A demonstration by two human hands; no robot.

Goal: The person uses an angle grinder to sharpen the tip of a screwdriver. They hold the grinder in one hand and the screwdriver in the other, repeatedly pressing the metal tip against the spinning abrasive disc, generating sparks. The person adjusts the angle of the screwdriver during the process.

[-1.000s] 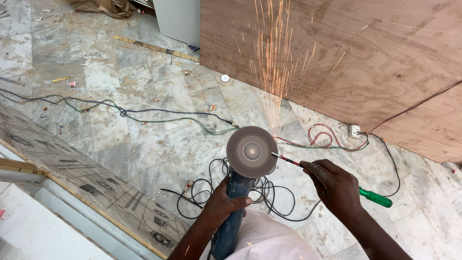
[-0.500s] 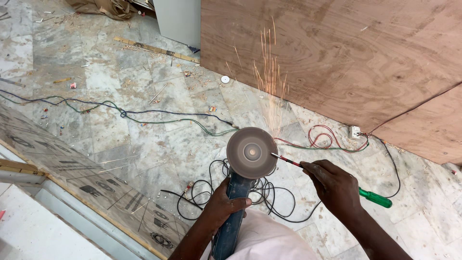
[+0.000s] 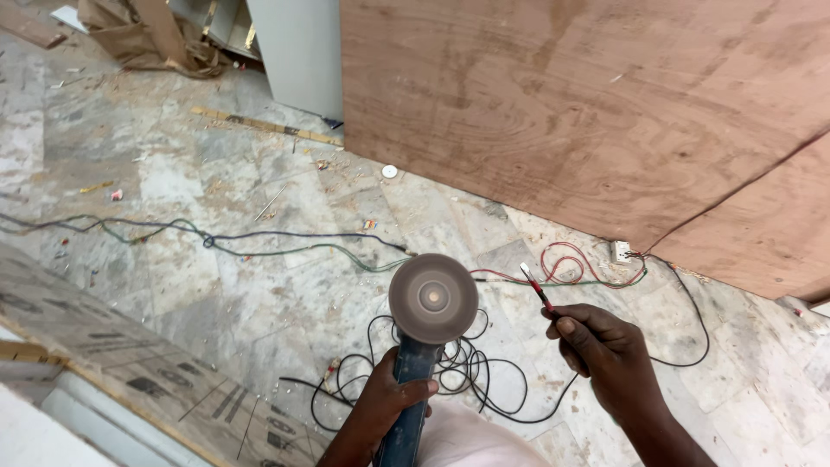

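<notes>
The left hand (image 3: pixel 393 399) wraps its fingers around the blue body of the angle grinder (image 3: pixel 424 346), forearm rising from the bottom edge of the view. To the right of the grinder, apart from its disc, the right hand (image 3: pixel 601 346) is closed in a fist, thumb on top, wrist angled down-right.

Site: room under fit-out or carpentry work, not a finished living space. Evidence: large bare plywood sheet (image 3: pixel 562 112) standing on a marble floor (image 3: pixel 216 259). Floor in front of the plywood is dusty and strewn with wood chips and offcuts. Loose wires (image 3: pixel 259 238) trail across it, with a black cable coil (image 3: pixel 467 372) nearer the camera. Far left of the plywood: crumpled cardboard (image 3: pixel 138 39) and a white cabinet panel (image 3: pixel 303 52). Angle grinder (image 3: pixel 428 320) in use.
</notes>
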